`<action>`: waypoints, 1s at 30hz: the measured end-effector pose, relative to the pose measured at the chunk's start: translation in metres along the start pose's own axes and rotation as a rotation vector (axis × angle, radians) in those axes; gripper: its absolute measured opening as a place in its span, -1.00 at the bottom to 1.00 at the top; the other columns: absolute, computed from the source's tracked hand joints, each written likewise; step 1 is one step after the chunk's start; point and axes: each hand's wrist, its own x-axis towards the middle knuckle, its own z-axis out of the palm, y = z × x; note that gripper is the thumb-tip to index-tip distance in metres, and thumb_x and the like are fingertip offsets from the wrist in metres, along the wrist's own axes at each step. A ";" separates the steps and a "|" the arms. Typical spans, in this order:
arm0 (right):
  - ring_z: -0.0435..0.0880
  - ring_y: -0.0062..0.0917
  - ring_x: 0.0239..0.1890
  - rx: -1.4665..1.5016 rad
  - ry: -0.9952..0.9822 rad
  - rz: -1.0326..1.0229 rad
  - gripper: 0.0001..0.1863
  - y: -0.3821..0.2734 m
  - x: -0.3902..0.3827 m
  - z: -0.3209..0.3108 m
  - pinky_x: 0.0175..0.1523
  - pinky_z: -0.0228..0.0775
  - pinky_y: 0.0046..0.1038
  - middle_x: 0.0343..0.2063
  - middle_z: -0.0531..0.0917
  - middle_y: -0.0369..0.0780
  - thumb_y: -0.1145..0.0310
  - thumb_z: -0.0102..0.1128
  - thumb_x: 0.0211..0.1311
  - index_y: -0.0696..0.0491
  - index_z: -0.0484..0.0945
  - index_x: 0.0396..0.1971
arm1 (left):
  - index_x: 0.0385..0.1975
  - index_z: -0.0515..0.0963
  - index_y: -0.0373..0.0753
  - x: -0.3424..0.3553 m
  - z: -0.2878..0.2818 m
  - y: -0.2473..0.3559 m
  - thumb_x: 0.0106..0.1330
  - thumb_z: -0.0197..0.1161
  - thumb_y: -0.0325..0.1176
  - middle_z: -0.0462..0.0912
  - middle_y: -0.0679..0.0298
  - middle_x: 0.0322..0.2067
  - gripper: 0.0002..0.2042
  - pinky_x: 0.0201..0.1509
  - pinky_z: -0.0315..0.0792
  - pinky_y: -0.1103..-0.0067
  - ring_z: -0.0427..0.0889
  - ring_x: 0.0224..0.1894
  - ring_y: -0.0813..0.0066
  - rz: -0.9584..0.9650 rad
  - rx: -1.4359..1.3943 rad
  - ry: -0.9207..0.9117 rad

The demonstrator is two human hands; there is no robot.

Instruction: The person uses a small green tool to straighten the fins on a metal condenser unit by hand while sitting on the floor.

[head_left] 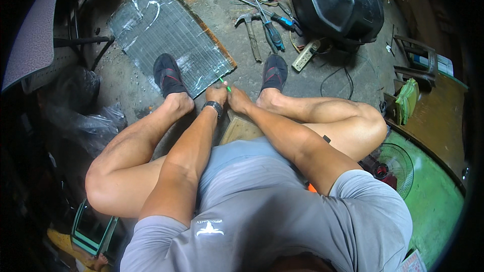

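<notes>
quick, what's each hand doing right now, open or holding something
Left hand: closed on a thin green tool at the edge of the finned metal panel.
Right hand: closed beside the left; whether it grips the tool cannot be told.

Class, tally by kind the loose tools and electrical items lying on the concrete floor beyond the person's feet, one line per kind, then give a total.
Hammers: 1, the hammer
Blue-handled pliers: 1, the pliers
Power strips: 1, the white power strip
Finned metal coil panels: 1, the coil panel
Total: 4
More tools lie tangled in the wires at the top edge, too jumbled to count.
</notes>
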 end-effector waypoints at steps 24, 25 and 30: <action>0.65 0.06 -0.07 0.030 -0.002 -0.005 -0.50 -0.037 0.008 -0.047 0.04 0.44 -0.05 -0.13 0.64 0.18 0.12 -0.04 0.39 0.22 0.39 0.12 | -0.12 0.65 -0.38 -0.029 -0.112 0.125 0.26 0.31 0.03 0.69 -0.14 -0.15 -0.50 0.05 0.50 0.32 0.70 -0.05 0.03 0.559 0.660 -0.143; 0.67 0.05 -0.11 0.086 0.007 0.016 -0.47 -0.038 0.014 -0.053 0.00 0.47 -0.06 -0.16 0.66 0.15 0.13 -0.02 0.38 0.23 0.36 0.15 | -0.05 0.62 -0.38 -0.048 -0.144 0.152 0.28 0.30 0.01 0.68 -0.14 -0.10 -0.49 0.08 0.49 0.33 0.69 -0.02 0.05 0.632 0.628 -0.135; 0.57 -0.43 -0.57 0.567 0.005 0.184 -0.56 -0.042 0.039 -0.077 -0.53 0.43 -0.30 -0.50 0.58 -0.14 0.15 -0.07 0.43 0.13 0.41 0.13 | 0.08 0.57 -0.31 -0.229 -0.347 0.226 0.47 0.12 -0.13 0.64 0.11 0.05 -0.61 0.17 0.44 0.48 0.61 0.07 0.32 0.894 0.212 0.327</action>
